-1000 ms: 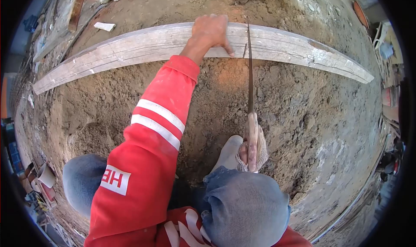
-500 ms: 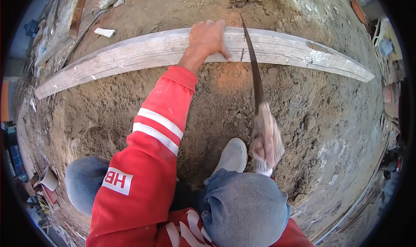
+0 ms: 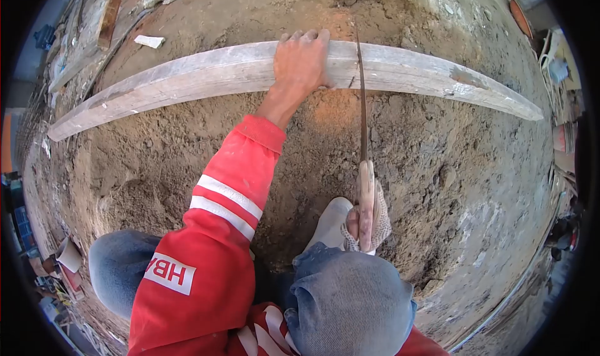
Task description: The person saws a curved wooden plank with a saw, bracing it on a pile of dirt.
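A long pale wooden plank lies across the dirt in front of me, looking curved in this wide view. My bare left hand is clamped over its middle, fingers hooked on the far edge and thumb on the near side. Just right of that hand, the dark blade of a handsaw crosses the plank close to a short dark line on the wood. The saw's handle is in my gloved right hand, above my shoe, with the fingers wrapped around it.
Bare, lumpy soil surrounds the plank. A small white scrap and a brown length of wood lie at the upper left. My bent knee and white shoe are close under the saw.
My right hand has shifted slightly left and the blade now stands straighter, almost edge-on to me. My left hand stays on the plank, its thumb drawn in a little.
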{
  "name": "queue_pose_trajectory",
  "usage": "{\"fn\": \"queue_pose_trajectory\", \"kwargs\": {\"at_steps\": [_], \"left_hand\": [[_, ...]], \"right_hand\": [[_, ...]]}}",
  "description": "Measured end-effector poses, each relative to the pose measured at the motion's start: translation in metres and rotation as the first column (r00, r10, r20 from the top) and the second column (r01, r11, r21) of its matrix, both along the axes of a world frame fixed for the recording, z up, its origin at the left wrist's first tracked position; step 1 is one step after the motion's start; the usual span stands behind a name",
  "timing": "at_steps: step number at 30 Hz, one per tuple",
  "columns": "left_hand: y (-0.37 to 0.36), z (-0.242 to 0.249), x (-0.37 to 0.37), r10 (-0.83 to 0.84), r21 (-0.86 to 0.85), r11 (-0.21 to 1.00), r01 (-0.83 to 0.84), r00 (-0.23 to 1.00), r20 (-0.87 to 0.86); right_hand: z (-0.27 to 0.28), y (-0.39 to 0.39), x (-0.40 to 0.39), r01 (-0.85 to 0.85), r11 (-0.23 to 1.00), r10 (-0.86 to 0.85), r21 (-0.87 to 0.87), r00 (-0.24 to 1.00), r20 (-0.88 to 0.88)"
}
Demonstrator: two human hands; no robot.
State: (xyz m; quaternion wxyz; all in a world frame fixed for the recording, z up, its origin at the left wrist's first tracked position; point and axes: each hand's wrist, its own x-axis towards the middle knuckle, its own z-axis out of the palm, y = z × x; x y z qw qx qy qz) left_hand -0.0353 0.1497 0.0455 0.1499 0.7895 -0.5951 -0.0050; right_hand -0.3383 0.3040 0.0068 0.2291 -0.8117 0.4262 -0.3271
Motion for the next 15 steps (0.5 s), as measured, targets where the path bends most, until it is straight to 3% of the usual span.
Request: {"fn": "queue_pose_trajectory", "kwargs": {"at_steps": [1,2,3,4,5,6,8,9,10,12,13,14,15], "left_hand": [[-0.001,-0.001,-0.002,0.003,-0.048,0.999,-0.002,1.000,0.025],[0.000,-0.003,-0.003,-0.010,-0.049,0.999,0.011,1.000,0.028],[0.005,-0.004,-0.004,-0.027,-0.094,0.995,0.030,0.999,0.032],[0.008,-0.005,-0.005,-0.038,-0.140,0.989,0.043,0.999,0.038],[0.011,-0.006,-0.008,-0.041,-0.145,0.988,0.047,0.998,0.044],[0.015,-0.008,-0.010,-0.042,-0.193,0.980,0.049,0.998,0.045],[0.022,-0.008,-0.013,-0.042,-0.241,0.969,0.053,0.998,0.050],[0.027,-0.010,-0.018,-0.033,-0.257,0.965,0.049,0.997,0.065],[0.033,-0.014,-0.023,-0.027,-0.267,0.963,0.046,0.997,0.075],[0.042,-0.021,-0.030,-0.021,-0.305,0.951,0.049,0.995,0.097],[0.044,-0.024,-0.031,-0.013,-0.351,0.935,0.056,0.992,0.125],[0.045,-0.028,-0.031,-0.018,-0.341,0.938,0.057,0.993,0.117],[0.044,-0.032,-0.030,-0.002,-0.404,0.912,0.067,0.988,0.157]], "right_hand": [[-0.001,-0.006,0.007,-0.120,0.941,0.003,0.316,0.937,0.348],[-0.002,-0.018,0.017,-0.327,0.786,-0.112,0.524,0.759,0.641],[-0.003,-0.032,0.028,-0.575,0.577,-0.310,0.580,0.503,0.807],[-0.001,-0.054,0.046,-0.573,0.585,-0.307,0.573,0.498,0.811],[0.006,-0.080,0.069,-0.184,0.944,-0.003,0.274,0.825,0.565],[0.009,-0.093,0.083,0.025,0.955,0.002,-0.297,0.996,0.088],[-0.011,-0.088,0.083,0.048,0.985,-0.022,-0.166,0.988,0.155],[-0.032,-0.075,0.072,0.029,0.989,-0.064,0.146,0.968,0.244],[-0.030,-0.068,0.066,0.026,0.988,-0.062,0.153,0.970,0.236],[-0.024,-0.056,0.057,-0.068,0.985,0.087,-0.160,0.989,0.116],[-0.043,-0.047,0.042,-0.067,0.986,0.084,-0.150,0.990,0.111],[-0.077,-0.039,0.020,-0.113,0.932,0.045,-0.344,0.979,-0.201],[-0.095,-0.032,0.005,-0.217,0.839,-0.059,-0.499,0.876,-0.479]]}}
